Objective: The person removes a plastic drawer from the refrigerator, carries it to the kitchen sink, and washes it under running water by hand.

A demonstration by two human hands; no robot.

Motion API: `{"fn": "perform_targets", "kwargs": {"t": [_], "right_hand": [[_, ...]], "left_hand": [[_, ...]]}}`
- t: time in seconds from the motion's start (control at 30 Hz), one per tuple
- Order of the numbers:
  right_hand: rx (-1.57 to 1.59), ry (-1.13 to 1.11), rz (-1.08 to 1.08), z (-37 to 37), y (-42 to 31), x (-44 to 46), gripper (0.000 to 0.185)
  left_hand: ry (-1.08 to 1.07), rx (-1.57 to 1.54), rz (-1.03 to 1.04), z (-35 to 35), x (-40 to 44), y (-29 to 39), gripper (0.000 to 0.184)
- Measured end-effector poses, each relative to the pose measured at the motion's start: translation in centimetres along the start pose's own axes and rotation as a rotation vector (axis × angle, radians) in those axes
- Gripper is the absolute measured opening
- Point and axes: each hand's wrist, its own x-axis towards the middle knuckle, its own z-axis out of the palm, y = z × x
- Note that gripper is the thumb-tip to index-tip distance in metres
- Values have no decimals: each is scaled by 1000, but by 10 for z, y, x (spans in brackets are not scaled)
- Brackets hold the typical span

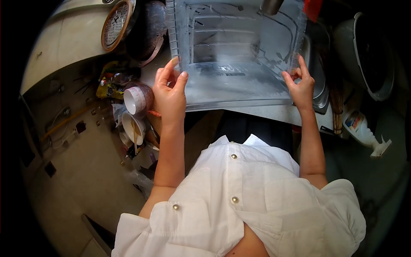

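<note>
A large clear plastic bin point(239, 81) with ribbed edges lies tilted under a metal faucet point(271, 5), its open side facing me. Wet streaks and drops show on its inner walls. My left hand point(170, 90) pinches the bin's left edge between thumb and fingers. On the opposite side, my right hand point(300, 85) grips the right edge in the same way, thumb and forefinger near the rim. The bin's lower edge lies across the pale counter.
Left of the bin are a perforated steamer pan point(116, 26), a patterned cup point(136, 100) and a bowl point(132, 128) with chopsticks. To the right are a metal sink point(320, 92), a straw brush point(337, 107), a spray bottle point(359, 126) and a large basin point(358, 55).
</note>
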Motion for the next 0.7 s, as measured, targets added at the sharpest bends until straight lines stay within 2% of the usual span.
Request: {"fn": "perform_targets", "kwargs": {"t": [0.37,0.7], "right_hand": [[-17,36,3,1,9,-1,62],[-141,72,5,1,19,12,56]], "left_hand": [[-9,-36,-15,6,0,-15,36],[-31,-92,-58,40,37,-80,32]]}}
